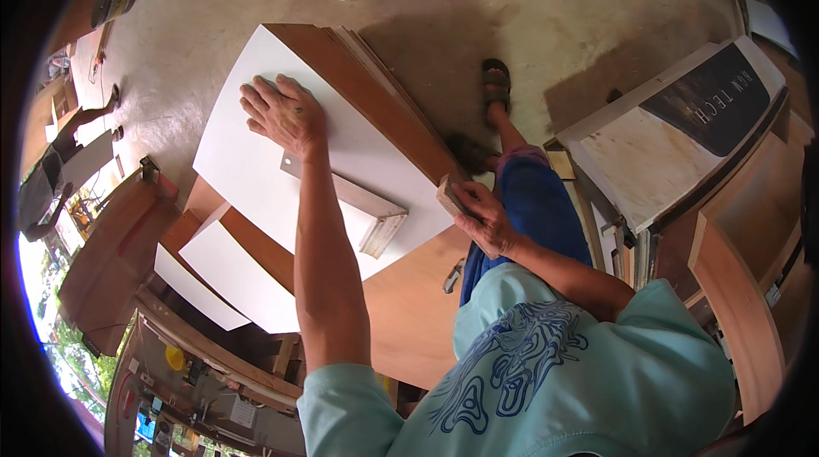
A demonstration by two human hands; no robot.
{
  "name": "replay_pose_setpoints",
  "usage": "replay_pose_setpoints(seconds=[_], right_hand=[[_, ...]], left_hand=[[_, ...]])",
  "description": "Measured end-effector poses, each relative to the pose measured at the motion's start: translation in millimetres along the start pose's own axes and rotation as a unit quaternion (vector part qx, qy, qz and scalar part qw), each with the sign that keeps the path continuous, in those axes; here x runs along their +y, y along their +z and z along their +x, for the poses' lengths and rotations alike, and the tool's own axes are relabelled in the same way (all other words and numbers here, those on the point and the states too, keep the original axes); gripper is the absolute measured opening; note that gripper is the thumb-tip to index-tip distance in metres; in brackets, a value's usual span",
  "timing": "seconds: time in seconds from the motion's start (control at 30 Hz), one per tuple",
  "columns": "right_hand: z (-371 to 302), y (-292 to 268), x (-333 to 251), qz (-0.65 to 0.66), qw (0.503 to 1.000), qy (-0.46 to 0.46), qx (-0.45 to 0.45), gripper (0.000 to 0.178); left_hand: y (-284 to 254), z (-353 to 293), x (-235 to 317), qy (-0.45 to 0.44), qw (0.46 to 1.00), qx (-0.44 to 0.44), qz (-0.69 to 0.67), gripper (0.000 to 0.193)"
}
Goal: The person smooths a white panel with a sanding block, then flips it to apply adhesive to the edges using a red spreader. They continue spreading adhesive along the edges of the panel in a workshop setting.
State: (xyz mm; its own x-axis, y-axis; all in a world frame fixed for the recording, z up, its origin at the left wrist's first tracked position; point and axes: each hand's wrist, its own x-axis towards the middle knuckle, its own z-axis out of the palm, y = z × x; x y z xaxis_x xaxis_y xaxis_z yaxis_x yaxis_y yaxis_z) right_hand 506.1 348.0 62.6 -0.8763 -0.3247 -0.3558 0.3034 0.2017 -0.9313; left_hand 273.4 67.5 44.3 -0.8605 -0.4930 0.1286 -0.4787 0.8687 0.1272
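Note:
A white-faced panel [247, 145] lies on top of a stack of brown-edged boards [375, 81] in front of me. My left hand [286, 116] rests flat on the panel's white face, fingers spread and holding nothing. A try square [363, 199] with a metal blade lies across the panel, below that hand. My right hand [486, 218] grips a small wooden block [448, 194] at the panel's right edge. Whether the block's underside touches the edge cannot be made out.
Smaller white panels [239, 269] sit at the lower left. A utility knife [453, 276] lies on the brown board [409, 312] near me. To the right stands a pale box with a dark panel [699, 98]. Another person [51, 171] is at the far left.

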Motion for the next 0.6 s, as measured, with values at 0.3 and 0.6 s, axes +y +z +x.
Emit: replay_pose_setpoints(seconds=[0.3, 0.6], right_hand=[[125, 20, -47, -0.071, 0.996, -0.044, 0.012, 0.051], [315, 58, -99, -0.017, 0.993, -0.106, 0.039, 0.052]], left_hand=[[5, -4, -1, -0.021, 0.999, -0.018, 0.021, 0.054], [-3, 0, 1, -0.029, 0.995, -0.097, 0.021, 0.055]])
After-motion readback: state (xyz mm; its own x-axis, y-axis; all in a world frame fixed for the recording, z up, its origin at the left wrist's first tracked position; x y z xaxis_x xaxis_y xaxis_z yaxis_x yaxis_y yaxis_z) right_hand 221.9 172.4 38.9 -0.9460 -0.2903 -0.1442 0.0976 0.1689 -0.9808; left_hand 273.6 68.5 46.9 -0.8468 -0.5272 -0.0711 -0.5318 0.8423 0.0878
